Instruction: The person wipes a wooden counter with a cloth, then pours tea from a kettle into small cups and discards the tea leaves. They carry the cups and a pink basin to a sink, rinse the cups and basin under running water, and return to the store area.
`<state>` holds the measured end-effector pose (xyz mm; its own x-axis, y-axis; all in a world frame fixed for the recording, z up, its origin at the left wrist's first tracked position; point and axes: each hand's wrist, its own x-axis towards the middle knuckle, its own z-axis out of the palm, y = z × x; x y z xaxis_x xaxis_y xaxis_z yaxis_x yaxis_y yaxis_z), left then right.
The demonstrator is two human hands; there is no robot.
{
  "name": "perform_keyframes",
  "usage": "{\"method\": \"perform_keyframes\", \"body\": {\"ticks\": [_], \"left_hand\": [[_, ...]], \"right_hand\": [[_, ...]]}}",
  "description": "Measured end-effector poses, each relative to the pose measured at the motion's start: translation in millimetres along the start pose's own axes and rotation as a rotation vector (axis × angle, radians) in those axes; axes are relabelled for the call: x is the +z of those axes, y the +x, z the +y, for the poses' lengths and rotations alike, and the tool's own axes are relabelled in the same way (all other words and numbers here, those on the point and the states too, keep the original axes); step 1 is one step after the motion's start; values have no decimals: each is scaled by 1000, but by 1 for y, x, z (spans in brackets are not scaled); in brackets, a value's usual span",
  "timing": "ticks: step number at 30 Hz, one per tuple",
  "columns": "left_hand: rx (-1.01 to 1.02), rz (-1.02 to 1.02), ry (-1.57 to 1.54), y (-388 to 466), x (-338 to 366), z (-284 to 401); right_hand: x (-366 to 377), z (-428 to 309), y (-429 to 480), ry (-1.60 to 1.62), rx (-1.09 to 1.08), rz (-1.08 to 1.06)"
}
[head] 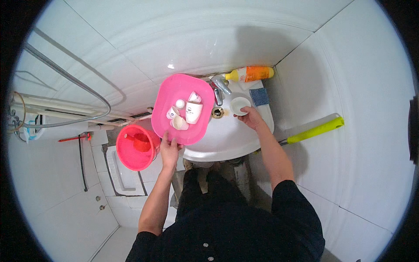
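A pink plastic basin [167,95] rests over the left side of the white washbasin [226,144], and my left hand [170,152] grips its near rim. Inside it lie several small white cups, among them a taller one with a dark printed mark [193,113] and one lying tilted near the front [180,123]. My right hand [251,118] holds a small white bowl [240,105] by its near edge, over the right part of the washbasin. Between the two vessels are the chrome faucet [221,85] and the drain [217,112].
An orange bottle with a yellow cap [255,74] lies along the back ledge, near a blue scouring pad [259,97]. A pink bucket [121,147] holding a red object stands at left, by a squat toilet [122,173]. A green-handled tool [316,130] leans at right. A shower hose [81,84] arches at left.
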<state>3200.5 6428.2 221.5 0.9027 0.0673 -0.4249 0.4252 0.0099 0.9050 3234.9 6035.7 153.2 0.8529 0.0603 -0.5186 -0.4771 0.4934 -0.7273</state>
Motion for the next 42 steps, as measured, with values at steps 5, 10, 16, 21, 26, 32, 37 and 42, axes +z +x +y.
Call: {"method": "perform_keyframes", "body": {"ticks": [5,10,16,21,26,32,37,42], "left_hand": [[29,62,4,-2,8,4],[40,70,-15,-6,11,15],[46,72,-17,-4,10,10],[72,59,-24,-6,9,9],[57,79,-11,-5,10,9],[71,63,16,-4,15,16],[50,67,-20,-8,16,21],[56,61,-28,-4,7,8]], "right_hand": [[31,-23,-13,348,-142,-235],[43,-37,-13,309,-154,-242],[47,-45,-16,268,-175,-218],[47,-46,-16,238,-183,-191],[50,-50,-9,307,-193,-265],[25,-2,7,419,-158,-110],[39,69,17,362,-104,142],[67,89,46,443,-17,86]]}}
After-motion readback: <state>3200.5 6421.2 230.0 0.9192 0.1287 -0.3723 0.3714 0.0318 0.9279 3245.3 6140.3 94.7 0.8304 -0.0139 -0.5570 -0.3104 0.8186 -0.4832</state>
